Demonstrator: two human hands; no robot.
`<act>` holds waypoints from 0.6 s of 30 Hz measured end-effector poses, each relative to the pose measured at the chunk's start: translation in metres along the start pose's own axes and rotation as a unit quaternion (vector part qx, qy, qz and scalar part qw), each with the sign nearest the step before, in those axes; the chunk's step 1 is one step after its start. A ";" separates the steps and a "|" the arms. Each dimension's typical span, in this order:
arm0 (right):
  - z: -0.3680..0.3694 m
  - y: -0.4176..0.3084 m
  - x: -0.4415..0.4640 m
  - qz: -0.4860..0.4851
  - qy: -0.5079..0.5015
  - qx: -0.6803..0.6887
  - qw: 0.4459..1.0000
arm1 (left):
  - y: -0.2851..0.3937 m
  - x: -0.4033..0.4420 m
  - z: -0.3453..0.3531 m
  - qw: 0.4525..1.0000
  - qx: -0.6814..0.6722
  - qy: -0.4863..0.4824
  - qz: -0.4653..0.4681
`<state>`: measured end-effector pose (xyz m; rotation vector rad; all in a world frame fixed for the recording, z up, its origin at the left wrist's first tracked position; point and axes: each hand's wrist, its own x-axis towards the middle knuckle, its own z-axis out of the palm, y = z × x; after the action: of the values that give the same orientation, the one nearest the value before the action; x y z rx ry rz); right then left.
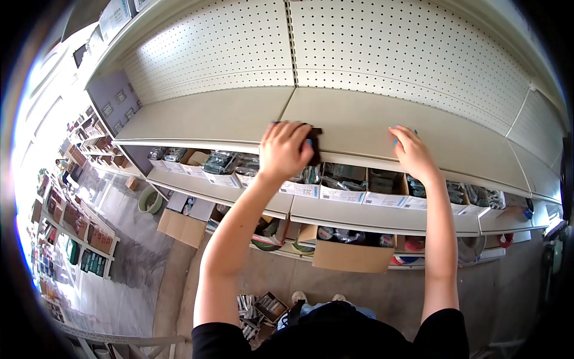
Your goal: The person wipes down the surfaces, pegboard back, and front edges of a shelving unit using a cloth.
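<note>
My left hand (284, 149) lies over the front part of the beige shelf (365, 119), its fingers wrapped over a dark brown item that looks like a bunched cloth (315, 143). Most of that item is hidden under the palm. To the right, my right hand (414, 157) hovers at the same shelf's front edge, fingers loosely bent and apart, holding nothing visible. Just below both hands, a row of small white-fronted boxes (342, 194) with plastic-wrapped packets stands on the lower shelf (382, 211).
White pegboard (382, 48) backs the shelf. Lower down, an open cardboard box (359, 257) and another carton (182, 227) stick out. Near my feet on the floor sits a pile of packets with a small box (272, 306). A green bin (149, 200) stands left.
</note>
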<state>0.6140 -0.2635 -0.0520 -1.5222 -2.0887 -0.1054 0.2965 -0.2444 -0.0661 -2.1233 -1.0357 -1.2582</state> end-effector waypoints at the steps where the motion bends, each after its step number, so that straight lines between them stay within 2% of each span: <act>1: 0.000 0.000 0.000 0.003 0.000 0.001 1.000 | -0.005 -0.002 -0.008 1.000 0.021 0.006 0.006; 3: -0.002 -0.003 0.000 0.002 0.001 -0.013 1.000 | -0.003 -0.005 -0.015 0.998 0.063 0.014 0.009; 6: -0.003 -0.007 -0.001 0.006 -0.002 -0.026 1.000 | 0.000 -0.005 -0.013 1.000 0.002 0.011 -0.008; 8: -0.006 -0.011 0.000 0.015 -0.004 -0.031 0.999 | 0.007 -0.006 -0.017 1.000 -0.009 0.009 0.023; 10: -0.011 -0.018 0.000 0.029 -0.013 -0.033 0.999 | 0.015 0.000 -0.026 0.998 -0.027 -0.037 0.031; 14: -0.020 -0.020 0.019 -0.037 -0.051 -0.152 0.986 | 0.003 0.013 -0.028 0.982 -0.031 -0.182 0.025; 16: -0.006 -0.016 0.026 -0.077 0.013 -0.144 0.987 | -0.009 0.026 -0.021 0.959 -0.049 -0.277 -0.024; 17: 0.000 -0.014 0.028 -0.097 0.046 -0.140 0.984 | -0.020 0.033 -0.013 0.953 -0.075 -0.291 -0.034; 18: 0.002 -0.013 0.030 -0.071 0.020 -0.098 0.992 | -0.032 0.039 -0.003 0.946 -0.102 -0.305 -0.044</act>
<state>0.5952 -0.2419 -0.0363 -1.4652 -2.2063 -0.4009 0.2813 -0.2132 -0.0298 -2.7470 -1.2945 -0.7707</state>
